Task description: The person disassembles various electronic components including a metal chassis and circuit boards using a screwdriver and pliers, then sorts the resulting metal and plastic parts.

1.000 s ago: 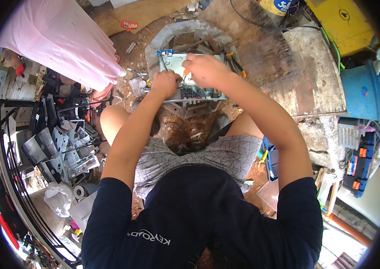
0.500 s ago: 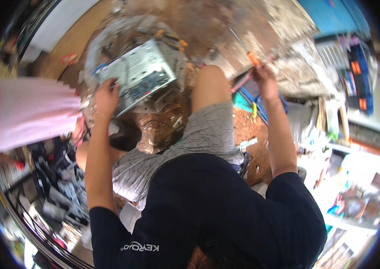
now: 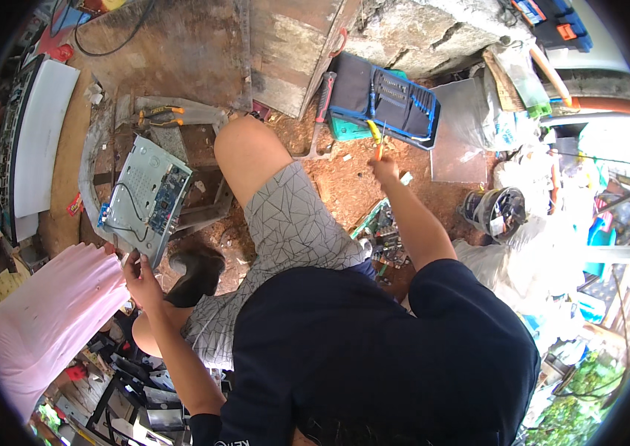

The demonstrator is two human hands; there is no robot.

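A flat metal casing panel [image 3: 134, 195] lies tilted over a low worn stand at the left, with a blue circuit board [image 3: 169, 198] and a black cable on its face. The fingers of my left hand [image 3: 142, 281] are closed on the panel's near corner. Out to the right, my right hand [image 3: 385, 171] grips a screwdriver [image 3: 380, 151] by its orange handle, the shaft pointing away from me. Just beyond it sits a black and blue tool case [image 3: 393, 97] holding rows of bits, a yellow-handled tool [image 3: 374, 131] by its near edge.
Pliers [image 3: 160, 115] rest on the stand's far side. A red-handled hammer [image 3: 324, 100] leans beside the case. Loose electronic parts [image 3: 388, 234] lie by my right thigh, a bucket [image 3: 495, 212] farther right. Pink cloth [image 3: 59, 320] hangs at the left.
My view has swung toward the right, bringing the tool case fully into sight. My right hand, with the screwdriver, now appears nearer the case; my left hand remains at the panel.
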